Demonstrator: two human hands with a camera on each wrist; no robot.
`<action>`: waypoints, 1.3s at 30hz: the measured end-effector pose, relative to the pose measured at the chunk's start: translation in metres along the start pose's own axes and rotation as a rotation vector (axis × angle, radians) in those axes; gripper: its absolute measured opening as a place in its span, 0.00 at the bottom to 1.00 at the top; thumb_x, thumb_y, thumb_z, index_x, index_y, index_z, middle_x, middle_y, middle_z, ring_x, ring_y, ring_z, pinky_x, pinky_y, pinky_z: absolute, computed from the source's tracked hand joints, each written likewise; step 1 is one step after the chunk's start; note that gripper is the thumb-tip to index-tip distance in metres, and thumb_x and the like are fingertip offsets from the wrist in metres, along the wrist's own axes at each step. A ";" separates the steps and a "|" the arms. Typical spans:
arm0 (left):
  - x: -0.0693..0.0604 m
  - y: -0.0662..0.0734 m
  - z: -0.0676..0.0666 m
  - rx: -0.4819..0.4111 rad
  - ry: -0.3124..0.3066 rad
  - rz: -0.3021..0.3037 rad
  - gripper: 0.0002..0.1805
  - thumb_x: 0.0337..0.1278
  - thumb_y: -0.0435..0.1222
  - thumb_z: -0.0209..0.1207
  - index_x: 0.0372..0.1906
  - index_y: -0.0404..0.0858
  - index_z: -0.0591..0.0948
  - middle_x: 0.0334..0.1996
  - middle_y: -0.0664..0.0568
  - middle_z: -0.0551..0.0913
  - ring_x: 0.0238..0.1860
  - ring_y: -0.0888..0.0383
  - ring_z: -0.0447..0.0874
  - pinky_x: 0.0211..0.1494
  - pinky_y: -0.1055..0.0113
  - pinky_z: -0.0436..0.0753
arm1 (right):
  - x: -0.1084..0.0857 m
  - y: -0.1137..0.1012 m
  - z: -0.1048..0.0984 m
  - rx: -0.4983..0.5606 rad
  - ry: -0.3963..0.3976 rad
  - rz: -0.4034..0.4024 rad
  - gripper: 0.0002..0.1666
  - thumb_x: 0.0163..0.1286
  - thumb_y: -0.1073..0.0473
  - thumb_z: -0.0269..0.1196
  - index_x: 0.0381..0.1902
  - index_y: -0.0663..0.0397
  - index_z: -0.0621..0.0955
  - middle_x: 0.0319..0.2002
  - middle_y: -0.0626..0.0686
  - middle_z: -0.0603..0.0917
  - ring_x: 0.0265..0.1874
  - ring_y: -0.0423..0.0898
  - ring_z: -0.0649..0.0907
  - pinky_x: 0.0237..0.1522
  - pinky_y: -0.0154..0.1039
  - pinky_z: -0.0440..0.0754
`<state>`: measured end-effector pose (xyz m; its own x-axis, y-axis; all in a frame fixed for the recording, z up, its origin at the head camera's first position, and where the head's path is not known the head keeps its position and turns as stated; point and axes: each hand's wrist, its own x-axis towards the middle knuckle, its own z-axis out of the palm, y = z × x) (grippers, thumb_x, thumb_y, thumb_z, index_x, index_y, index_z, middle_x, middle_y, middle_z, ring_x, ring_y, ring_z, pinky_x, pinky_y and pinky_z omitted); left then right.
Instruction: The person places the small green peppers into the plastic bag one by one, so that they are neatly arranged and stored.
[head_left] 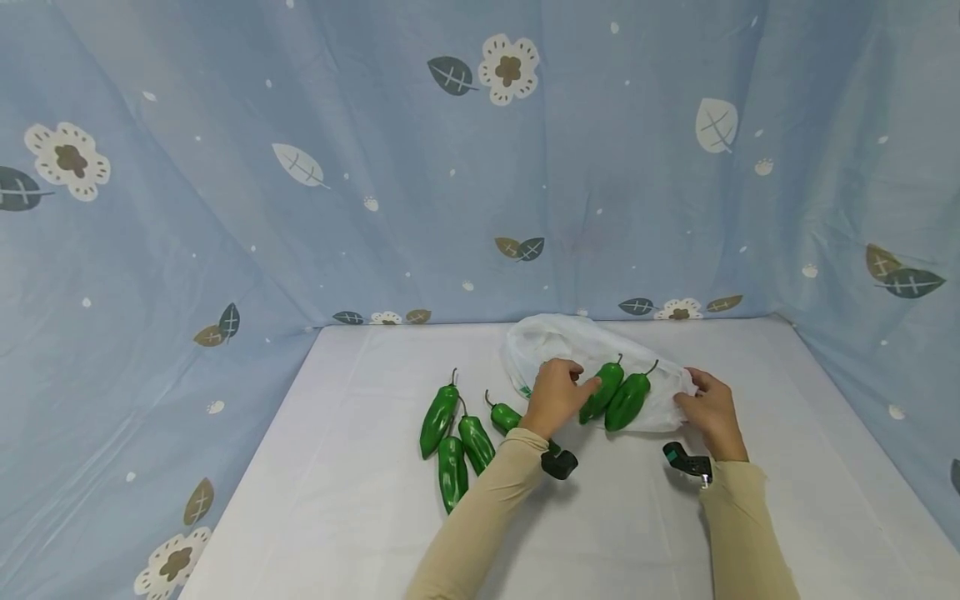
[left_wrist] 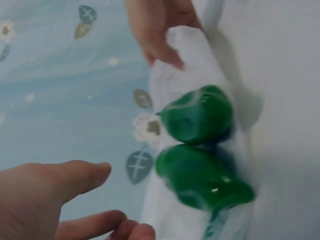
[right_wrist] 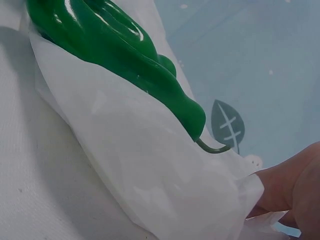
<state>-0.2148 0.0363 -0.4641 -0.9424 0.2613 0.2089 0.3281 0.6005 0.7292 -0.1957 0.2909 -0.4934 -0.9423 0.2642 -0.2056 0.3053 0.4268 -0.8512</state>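
Note:
Two glossy green peppers (head_left: 628, 402) lie side by side on a thin white plastic bag (head_left: 558, 333), stems towards the back. At the bag's right end, my right hand (head_left: 714, 412) pinches its edge between thumb and fingers; the right wrist view shows the gathered plastic there. Just left of the pair is my left hand (head_left: 557, 400). In the left wrist view its thumb and fingers (left_wrist: 82, 180) are spread apart with nothing between them, beside the nearer pepper (left_wrist: 200, 177).
Several more green peppers (head_left: 438, 421) lie on the white tabletop (head_left: 360, 500) at the left, one partly hidden by the left forearm. A blue patterned curtain (head_left: 405, 208) stands behind the table and along its sides. Each wrist carries a small black camera (head_left: 558, 464).

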 end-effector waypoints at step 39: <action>-0.060 -0.024 -0.134 -0.156 0.220 -0.078 0.17 0.66 0.42 0.68 0.54 0.37 0.88 0.42 0.46 0.90 0.45 0.50 0.89 0.53 0.57 0.89 | 0.004 0.005 -0.004 -0.002 -0.006 -0.017 0.39 0.69 0.67 0.53 0.77 0.72 0.61 0.75 0.75 0.64 0.70 0.68 0.69 0.66 0.58 0.76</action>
<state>-0.1748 -0.0949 -0.4069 -0.9615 0.0386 0.2721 0.2562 0.4846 0.8364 -0.1971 0.2972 -0.4969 -0.9482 0.2515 -0.1943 0.2898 0.4333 -0.8534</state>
